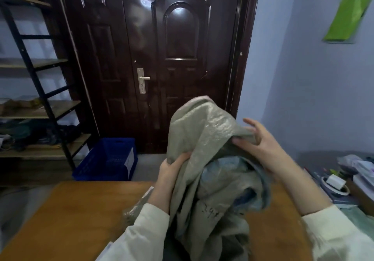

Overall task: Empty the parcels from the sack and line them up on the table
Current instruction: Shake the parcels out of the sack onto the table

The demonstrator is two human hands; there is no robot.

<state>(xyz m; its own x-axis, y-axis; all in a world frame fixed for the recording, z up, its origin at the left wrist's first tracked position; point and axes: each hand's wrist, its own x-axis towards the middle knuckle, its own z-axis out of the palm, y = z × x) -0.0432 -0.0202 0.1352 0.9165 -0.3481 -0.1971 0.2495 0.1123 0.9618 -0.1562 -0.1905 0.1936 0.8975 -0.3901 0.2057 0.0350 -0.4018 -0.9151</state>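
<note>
On the sack [204, 139] there is some dark handwriting low on the front, maybe digits, but it is too blurred for me to read it. The blue crate [107, 159] on the floor by the door [157, 58] has a white label on its side, and the print on it is also too small to read. The sack is made of grey-green woven plastic with a slight shine, very crumpled, and it is held up above the wooden table [81, 210], with its lower part hanging down toward the person. In the folds at the middle I see something pale blue, but I cannot tell if it is a lining or a parcel. The left hand [172, 169] grasps the left side of the sack, with the fingers curled into the fabric. The right hand [257, 139] is at the upper right of the sack; the thumb presses on the fabric while the other fingers are spread and nearly straight, so it does not close around it. Under the left forearm a crinkled clear plastic package [135, 208] lies on the table, partly hidden by the sleeve. At the left stands a metal shelf rack [40, 90] with wooden boards, and at the far right a cluttered desk [344, 171] with papers and a roll of tape [335, 186]. A green sheet [348, 15] hangs on the wall.
</note>
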